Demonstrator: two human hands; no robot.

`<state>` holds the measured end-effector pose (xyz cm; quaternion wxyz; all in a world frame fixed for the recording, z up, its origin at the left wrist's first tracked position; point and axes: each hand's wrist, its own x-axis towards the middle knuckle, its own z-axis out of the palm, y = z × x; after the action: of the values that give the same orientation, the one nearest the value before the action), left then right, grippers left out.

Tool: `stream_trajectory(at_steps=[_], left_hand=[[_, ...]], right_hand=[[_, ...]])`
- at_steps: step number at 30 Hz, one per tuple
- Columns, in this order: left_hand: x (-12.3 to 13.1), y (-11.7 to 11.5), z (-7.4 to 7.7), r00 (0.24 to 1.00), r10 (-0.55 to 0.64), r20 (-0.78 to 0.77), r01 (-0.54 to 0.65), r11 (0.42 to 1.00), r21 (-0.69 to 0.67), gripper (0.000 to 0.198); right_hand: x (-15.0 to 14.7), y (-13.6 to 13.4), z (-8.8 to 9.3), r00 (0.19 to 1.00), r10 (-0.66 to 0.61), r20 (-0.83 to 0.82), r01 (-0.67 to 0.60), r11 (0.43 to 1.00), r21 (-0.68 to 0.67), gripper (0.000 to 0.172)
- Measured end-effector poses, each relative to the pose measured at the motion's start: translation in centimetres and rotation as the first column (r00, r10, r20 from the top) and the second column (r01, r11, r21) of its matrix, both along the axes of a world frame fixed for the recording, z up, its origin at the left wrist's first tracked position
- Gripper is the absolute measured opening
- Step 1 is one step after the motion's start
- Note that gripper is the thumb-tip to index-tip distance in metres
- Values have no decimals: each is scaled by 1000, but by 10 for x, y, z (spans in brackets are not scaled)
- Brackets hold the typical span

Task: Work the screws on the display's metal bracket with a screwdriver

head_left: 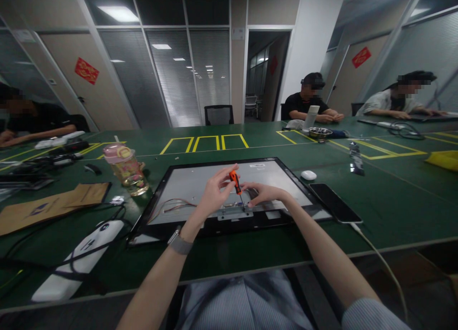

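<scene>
Orange-handled screwdriver (235, 181): pinched in the left hand (214, 190) grip, tip set at the bracket (232, 214) of the metal panel (193, 182) laid on the surface (250, 258). Right hand (265, 194) rested beside the tip, grip not discernible. Screw-turning judged in hand; a seated tip is called for.

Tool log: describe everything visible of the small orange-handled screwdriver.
The small orange-handled screwdriver has a stubby orange, plastic-looking grip and a thin dark shaft. It stands steeply, handle leaning left, tip down on the grey metal panel back. The left hand pinches the grip; the right hand rests beside the tip.
</scene>
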<state>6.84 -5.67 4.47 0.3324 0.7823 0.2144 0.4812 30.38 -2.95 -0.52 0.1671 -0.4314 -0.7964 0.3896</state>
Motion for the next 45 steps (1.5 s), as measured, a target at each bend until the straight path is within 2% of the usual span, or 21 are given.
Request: stream_trajectory(at_steps=[4, 6, 8, 10, 12, 15, 17, 19, 22, 25, 31, 35, 37, 41, 45], left_hand=[[1, -1, -1, 991, 136, -7, -134, 982, 133, 36], [1, -2, -1, 985, 170, -9, -165, 966, 200, 32], [1, -3, 0, 992, 124, -8, -121, 976, 183, 31], [1, -3, 0, 999, 37, 9, -38, 994, 104, 34], [1, -2, -1, 999, 20, 28, -21, 998, 51, 35], [2, -2, -2, 988, 152, 32, -155, 980, 124, 32], [2, -3, -1, 980, 196, 25, -197, 962, 190, 30], [1, -5, 0, 991, 131, -7, -128, 976, 179, 35], [1, -4, -2, 999, -11, -39, 14, 998, 67, 47], [1, -2, -5, 999, 15, -32, -13, 998, 57, 49], [3, -5, -2, 994, 106, 10, -106, 974, 201, 39], [3, -6, -1, 999, 42, -8, -41, 993, 112, 40], [3, -5, -1, 998, 57, 5, -58, 996, 70, 42], [2, -4, -2, 990, 140, 2, -139, 981, 138, 41], [2, -6, 0, 999, 49, -21, -46, 993, 112, 44]], right_hand=[[0, 1, -1, 1000, 7, 0, -7, 1000, 15, 73], [0, 1, -1, 1000, 6, 6, -6, 1000, 22, 74], [0, 1, -1, 1000, 2, 14, -2, 1000, 23, 74], [0, 1, 1, 1000, -2, 19, 2, 1000, 18, 74], [0, 0, 2, 1000, -2, 23, 2, 1000, 12, 74], [0, 0, 1, 1000, 0, 28, 0, 1000, 8, 75], [1, 1, -1, 1000, 1, 26, -1, 1000, 13, 75], [1, 3, -4, 1000, 4, 16, -4, 1000, 22, 75], [1, 4, -5, 1000, 9, 0, -9, 1000, 26, 72], [1, 2, -2, 1000, 13, -14, -13, 1000, 20, 71], [1, 2, -1, 1000, 11, -14, -11, 1000, -3, 76], [0, 2, -1, 1000, 23, -18, -23, 1000, 10, 73], [0, 1, -1, 1000, 20, -16, -20, 1000, 19, 70], [0, 1, -1, 1000, 3, 0, -3, 999, 35, 70], [1, 2, -3, 1000, 10, 2, -10, 1000, 12, 72]])
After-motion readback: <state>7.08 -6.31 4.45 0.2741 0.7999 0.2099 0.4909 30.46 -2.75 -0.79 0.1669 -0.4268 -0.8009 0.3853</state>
